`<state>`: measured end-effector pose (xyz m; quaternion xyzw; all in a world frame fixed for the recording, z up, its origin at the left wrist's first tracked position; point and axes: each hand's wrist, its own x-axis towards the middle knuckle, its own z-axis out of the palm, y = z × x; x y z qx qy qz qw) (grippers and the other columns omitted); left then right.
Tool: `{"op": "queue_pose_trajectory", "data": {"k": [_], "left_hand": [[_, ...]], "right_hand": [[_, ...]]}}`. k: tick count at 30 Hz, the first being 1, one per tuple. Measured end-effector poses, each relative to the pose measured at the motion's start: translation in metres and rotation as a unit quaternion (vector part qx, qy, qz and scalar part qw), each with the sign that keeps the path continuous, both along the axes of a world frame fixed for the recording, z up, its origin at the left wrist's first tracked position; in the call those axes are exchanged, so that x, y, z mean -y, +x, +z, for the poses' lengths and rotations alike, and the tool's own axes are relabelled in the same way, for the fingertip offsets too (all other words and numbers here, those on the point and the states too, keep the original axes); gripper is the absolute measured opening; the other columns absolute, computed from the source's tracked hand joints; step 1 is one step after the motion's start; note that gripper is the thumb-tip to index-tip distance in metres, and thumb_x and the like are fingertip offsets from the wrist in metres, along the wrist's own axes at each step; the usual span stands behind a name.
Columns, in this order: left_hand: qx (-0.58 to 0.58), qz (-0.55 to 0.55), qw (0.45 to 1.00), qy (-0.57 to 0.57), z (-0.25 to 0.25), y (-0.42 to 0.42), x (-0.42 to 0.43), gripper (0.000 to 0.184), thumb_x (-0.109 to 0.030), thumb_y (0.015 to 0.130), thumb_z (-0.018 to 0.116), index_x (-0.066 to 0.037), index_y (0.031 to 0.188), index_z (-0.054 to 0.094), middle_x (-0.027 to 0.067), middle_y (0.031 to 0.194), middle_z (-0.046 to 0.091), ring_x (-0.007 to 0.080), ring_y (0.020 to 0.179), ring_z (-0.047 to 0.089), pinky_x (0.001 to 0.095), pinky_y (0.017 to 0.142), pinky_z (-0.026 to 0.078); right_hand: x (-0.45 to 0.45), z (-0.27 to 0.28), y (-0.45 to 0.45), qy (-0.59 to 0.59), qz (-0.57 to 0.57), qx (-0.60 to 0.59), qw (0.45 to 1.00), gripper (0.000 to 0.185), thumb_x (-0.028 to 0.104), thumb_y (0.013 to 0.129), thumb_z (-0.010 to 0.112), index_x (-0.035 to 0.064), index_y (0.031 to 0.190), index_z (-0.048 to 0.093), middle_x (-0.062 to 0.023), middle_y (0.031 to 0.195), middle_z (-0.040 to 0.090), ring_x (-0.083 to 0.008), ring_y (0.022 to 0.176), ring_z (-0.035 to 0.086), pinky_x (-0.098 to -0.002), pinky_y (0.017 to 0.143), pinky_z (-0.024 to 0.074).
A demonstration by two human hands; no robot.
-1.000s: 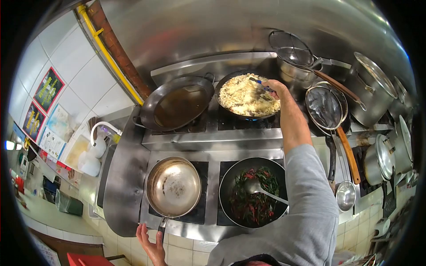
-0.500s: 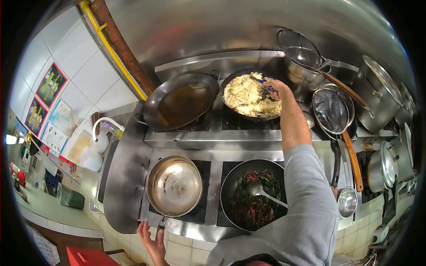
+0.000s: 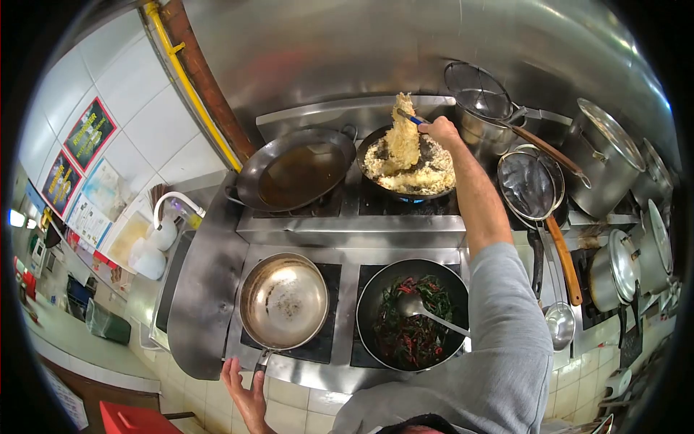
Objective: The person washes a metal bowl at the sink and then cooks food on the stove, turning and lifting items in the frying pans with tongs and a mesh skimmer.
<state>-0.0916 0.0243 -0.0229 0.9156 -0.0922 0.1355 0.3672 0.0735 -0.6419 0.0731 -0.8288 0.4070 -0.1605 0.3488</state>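
Note:
My right hand [image 3: 442,132] grips a blue-handled utensil [image 3: 413,119], its working end partly hidden by food. At that end a tall, pale yellow crumbly mass [image 3: 403,141] rises above the dark wok [image 3: 383,189] on the back burner. More of this pale food [image 3: 430,175] lies in the wok. My left hand [image 3: 246,394], low at the front edge of the stove, is open with fingers spread and nothing in it. Beside its fingers is the dark handle [image 3: 262,362] of a bare steel frying pan [image 3: 285,300]; whether they touch I cannot tell.
A wok of brown liquid [image 3: 303,173] stands back left. Front right, dark greens with red stems [image 3: 416,336] fill a black wok with a ladle [image 3: 434,315] in it. Strainers [image 3: 531,184] and large pots [image 3: 603,159] crowd the right. A blue flame [image 3: 412,200] shows.
My right hand has raised the utensil slightly, and a mass of pale food now stands up above the wok, baring its dark bottom. The left hand stays open in nearly the same place.

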Motion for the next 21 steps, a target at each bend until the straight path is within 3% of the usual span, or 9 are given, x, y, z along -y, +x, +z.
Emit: {"op": "queue_pose_trajectory", "data": {"k": [2, 4, 6, 10, 12, 15, 18, 21], "left_hand": [[-0.003, 0.0, 1.0, -0.002, -0.001, -0.001, -0.003, 0.057, -0.016, 0.073, 0.068, -0.007, 0.124, 0.043, 0.0126, 0.128, 0.037, 0.0277, 0.104, 0.047, 0.0402, 0.083, 0.038], [-0.004, 0.002, 1.0, -0.012, -0.004, -0.001, -0.005, 0.057, -0.016, 0.073, 0.068, -0.007, 0.124, 0.044, 0.0126, 0.128, 0.037, 0.0279, 0.104, 0.047, 0.0407, 0.083, 0.038], [-0.004, 0.002, 1.0, -0.016, -0.006, -0.002, -0.007, 0.057, -0.016, 0.073, 0.068, -0.006, 0.124, 0.044, 0.0127, 0.128, 0.037, 0.028, 0.104, 0.047, 0.0406, 0.083, 0.038], [-0.007, 0.005, 1.0, -0.03, -0.008, -0.003, -0.009, 0.057, -0.015, 0.073, 0.068, -0.005, 0.123, 0.044, 0.0127, 0.128, 0.037, 0.0267, 0.102, 0.047, 0.0394, 0.082, 0.038], [-0.006, 0.004, 1.0, -0.028, -0.012, -0.003, -0.012, 0.057, -0.015, 0.072, 0.068, -0.005, 0.123, 0.044, 0.0126, 0.128, 0.037, 0.0258, 0.101, 0.047, 0.0388, 0.081, 0.038], [0.001, 0.005, 1.0, -0.026, -0.013, -0.003, -0.013, 0.057, -0.014, 0.072, 0.068, -0.006, 0.123, 0.044, 0.0123, 0.128, 0.037, 0.0242, 0.099, 0.046, 0.0377, 0.08, 0.037], [0.004, 0.007, 1.0, -0.027, -0.014, -0.004, -0.014, 0.056, -0.013, 0.072, 0.068, -0.005, 0.123, 0.044, 0.0122, 0.128, 0.038, 0.0235, 0.098, 0.046, 0.0372, 0.08, 0.037], [0.004, 0.006, 1.0, -0.028, -0.014, -0.004, -0.014, 0.055, -0.012, 0.072, 0.067, -0.005, 0.122, 0.044, 0.0122, 0.128, 0.038, 0.0235, 0.099, 0.046, 0.0372, 0.08, 0.037]], "right_hand": [[-0.017, 0.017, -0.008, -0.115, -0.001, -0.038, 0.993, 0.045, 0.037, 0.074, 0.063, 0.0051, 0.105, 0.061, -0.0169, 0.104, 0.06, -0.0269, 0.095, 0.06, -0.0375, 0.081, 0.0461], [-0.03, 0.025, -0.012, -0.146, 0.017, -0.047, 0.988, 0.043, 0.036, 0.076, 0.061, 0.0053, 0.105, 0.06, -0.0174, 0.104, 0.06, -0.0287, 0.095, 0.059, -0.0385, 0.08, 0.0471], [-0.038, 0.026, -0.012, -0.258, 0.039, -0.081, 0.962, 0.045, 0.041, 0.077, 0.059, 0.0027, 0.099, 0.06, -0.0183, 0.102, 0.06, -0.0318, 0.096, 0.058, -0.041, 0.081, 0.046], [-0.038, -0.015, 0.002, -0.501, 0.098, -0.103, 0.854, 0.037, 0.032, 0.077, 0.058, 0.0015, 0.099, 0.053, -0.0133, 0.086, 0.061, -0.0283, 0.082, 0.062, -0.0385, 0.068, 0.0506], [-0.045, -0.035, -0.001, -0.582, 0.12, -0.103, 0.797, 0.024, 0.019, 0.076, 0.053, 0.001, 0.093, 0.053, -0.0126, 0.082, 0.06, -0.0244, 0.07, 0.063, -0.0345, 0.056, 0.0512], [-0.053, -0.062, -0.002, -0.619, 0.136, -0.133, 0.762, 0.024, 0.017, 0.081, 0.048, 0.0002, 0.095, 0.057, -0.0089, 0.08, 0.06, -0.0198, 0.067, 0.062, -0.0321, 0.051, 0.0498], [-0.052, -0.083, 0.0, -0.644, 0.162, -0.107, 0.74, 0.027, 0.016, 0.077, 0.049, -0.0018, 0.097, 0.055, -0.0097, 0.079, 0.058, -0.0189, 0.072, 0.062, -0.031, 0.05, 0.0502], [-0.057, -0.077, -0.001, -0.621, 0.176, -0.15, 0.749, 0.03, 0.015, 0.079, 0.048, -0.0032, 0.101, 0.055, -0.0109, 0.082, 0.059, -0.0196, 0.072, 0.062, -0.0306, 0.052, 0.0507]]}}
